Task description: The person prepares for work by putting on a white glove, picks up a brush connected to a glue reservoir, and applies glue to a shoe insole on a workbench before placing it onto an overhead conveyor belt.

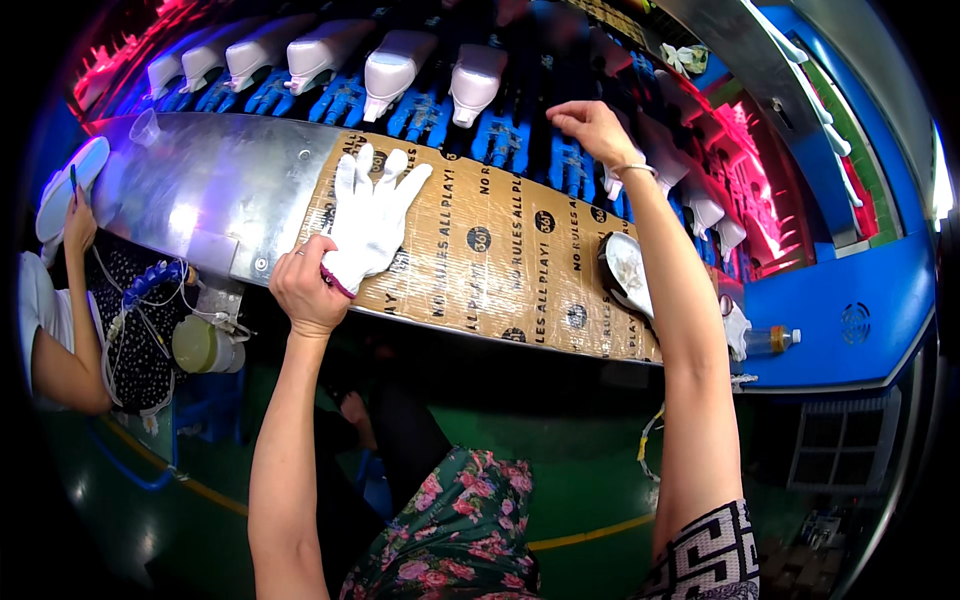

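Note:
My left hand (305, 288) is closed on the maroon cuff of a white knit glove (365, 225). The glove lies palm-flat with its fingers pointing away from me, over a printed cardboard sheet (470, 250) on the metal bench. My right hand (595, 132) reaches far forward, above a row of blue holders (500, 140). Its fingers are apart and loosely bent, and I see nothing in them. White shoe-shaped pieces (477, 82) stand on the holders to its left. Beneath my right forearm sits a dark-rimmed cup (628, 268) with whitish contents, partly covered.
At the far left, a co-worker's hand (80, 222) holds a thin tool against a white sole-like piece (75, 185). A round pale-green container (200, 345) hangs below the bench. A clear plastic bottle (770, 340) lies on the blue machine ledge (850, 325) at the right. Red light glows behind.

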`<action>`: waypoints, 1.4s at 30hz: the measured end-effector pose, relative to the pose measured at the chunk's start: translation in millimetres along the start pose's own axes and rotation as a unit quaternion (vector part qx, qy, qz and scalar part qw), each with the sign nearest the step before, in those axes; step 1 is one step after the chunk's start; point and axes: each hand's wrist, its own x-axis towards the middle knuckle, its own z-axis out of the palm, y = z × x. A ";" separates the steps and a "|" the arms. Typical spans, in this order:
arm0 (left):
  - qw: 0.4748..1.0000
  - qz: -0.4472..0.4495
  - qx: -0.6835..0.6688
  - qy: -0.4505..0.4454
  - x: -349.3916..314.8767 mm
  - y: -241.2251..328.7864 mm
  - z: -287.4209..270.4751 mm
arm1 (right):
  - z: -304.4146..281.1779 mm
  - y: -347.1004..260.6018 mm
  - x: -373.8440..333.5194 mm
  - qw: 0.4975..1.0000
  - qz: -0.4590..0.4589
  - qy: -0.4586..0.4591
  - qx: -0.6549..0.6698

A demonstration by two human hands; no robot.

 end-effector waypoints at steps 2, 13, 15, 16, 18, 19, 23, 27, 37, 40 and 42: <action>1.000 0.001 0.003 0.002 -0.6 -2.2 -1.4 | 7.9 -15.7 -24.2 1.000 -0.022 0.000 0.016; 1.000 0.009 0.017 0.010 1.7 -2.3 3.3 | 27.2 -3.5 -112.3 0.985 0.003 -0.100 -0.141; 1.000 0.009 0.018 0.010 1.2 -1.8 2.9 | 34.1 -6.3 -117.1 0.982 0.005 -0.074 -0.172; 1.000 0.010 0.018 0.010 1.1 -1.8 2.6 | 36.7 -7.7 -117.8 0.978 0.007 -0.046 -0.203; 1.000 0.011 0.019 0.009 0.4 -3.1 2.6 | 37.7 -10.7 -117.5 0.976 0.012 -0.042 -0.212; 1.000 0.012 0.019 0.009 0.1 -4.0 2.5 | 38.6 -11.3 -116.8 0.974 0.017 -0.036 -0.221; 1.000 0.009 0.025 0.003 -0.5 -5.8 2.0 | 45.9 -9.5 -116.6 0.969 -0.004 -0.027 -0.245; 1.000 0.009 0.023 0.013 0.2 -4.3 3.0 | 55.5 -4.6 -117.2 0.950 -0.070 0.008 -0.306; 1.000 0.012 0.014 0.015 2.6 -2.2 2.3 | 58.5 -20.0 -138.8 0.934 -0.091 0.011 -0.346; 1.000 0.012 0.023 0.013 2.0 -0.6 1.0 | 57.2 -23.2 -163.5 0.955 -0.139 0.014 -0.261; 1.000 0.011 0.022 0.013 1.8 -1.8 1.3 | 48.6 -34.1 -178.5 0.963 -0.141 0.002 -0.229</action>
